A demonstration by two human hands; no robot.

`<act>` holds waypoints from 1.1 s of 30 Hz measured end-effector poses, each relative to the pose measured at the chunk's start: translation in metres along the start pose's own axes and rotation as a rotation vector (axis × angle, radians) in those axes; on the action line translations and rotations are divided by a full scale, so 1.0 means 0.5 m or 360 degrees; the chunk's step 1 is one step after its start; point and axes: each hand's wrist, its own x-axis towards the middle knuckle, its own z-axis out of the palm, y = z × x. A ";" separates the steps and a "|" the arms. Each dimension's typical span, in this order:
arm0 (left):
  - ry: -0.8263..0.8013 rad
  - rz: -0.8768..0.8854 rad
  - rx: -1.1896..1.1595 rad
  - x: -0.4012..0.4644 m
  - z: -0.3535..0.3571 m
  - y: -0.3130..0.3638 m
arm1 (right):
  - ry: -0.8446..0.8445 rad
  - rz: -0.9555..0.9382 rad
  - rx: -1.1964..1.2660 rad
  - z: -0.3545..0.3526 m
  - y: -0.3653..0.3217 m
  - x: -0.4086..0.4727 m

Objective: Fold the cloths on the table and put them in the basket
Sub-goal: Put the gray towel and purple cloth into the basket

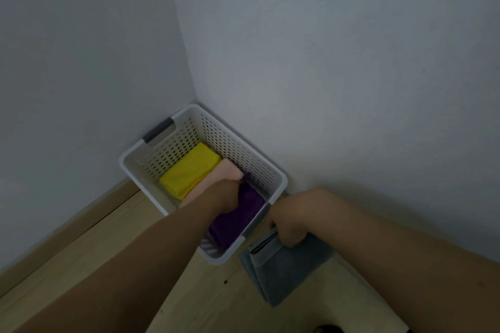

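**Purple cloth in the basket, grey stack held beside it**

While the left hand (226, 192) reaches down into the white perforated basket (232, 140), its grip sits on the folded purple cloth (238, 219), which lies along the basket's right side; the fingers are hidden behind the wrist, so whether they curl round the cloth or only press it cannot be told. Just left of the purple cloth lies a folded pale pink cloth (216, 178), and left of that a folded yellow cloth (189, 167), all three side by side on the basket floor. Outside the basket, near its right front corner, the right hand (286, 227) has its fingers curled over the edge of a folded grey cloth (286, 276), with a lighter folded piece (263, 250) on top of it. Both rest on the pale wooden worktop (113, 265). The basket stands on this worktop, pushed into the corner where two plain grey-white walls (338, 62) meet. Its dark grey handle (158, 131) faces the left wall.
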 end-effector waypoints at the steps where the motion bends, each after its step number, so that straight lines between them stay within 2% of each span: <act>1: 0.0020 0.0016 0.0068 0.000 0.000 0.000 | -0.0005 0.0004 -0.0003 -0.001 0.001 0.001; 5: 0.0113 0.0025 0.0345 -0.010 -0.014 0.006 | -0.0033 0.0011 -0.0011 -0.007 -0.002 -0.002; 10: -0.0213 0.0008 0.0402 -0.036 -0.044 -0.001 | -0.0013 0.0018 -0.0051 -0.034 -0.025 -0.020; 16: -0.0149 -0.0030 0.0520 -0.097 -0.109 -0.062 | 0.0141 0.0038 -0.0120 -0.110 -0.055 -0.066; 23: -0.0071 -0.0148 0.0471 -0.157 -0.161 -0.151 | 0.0564 -0.0041 -0.0012 -0.224 -0.083 -0.127; 29: 0.0131 -0.0119 0.0260 -0.158 -0.179 -0.175 | 0.0347 -0.0001 -0.0109 -0.199 -0.107 0.005; 33: 0.0108 -0.0110 0.0224 -0.155 -0.175 -0.184 | 0.0332 -0.0029 -0.0265 -0.181 -0.130 0.100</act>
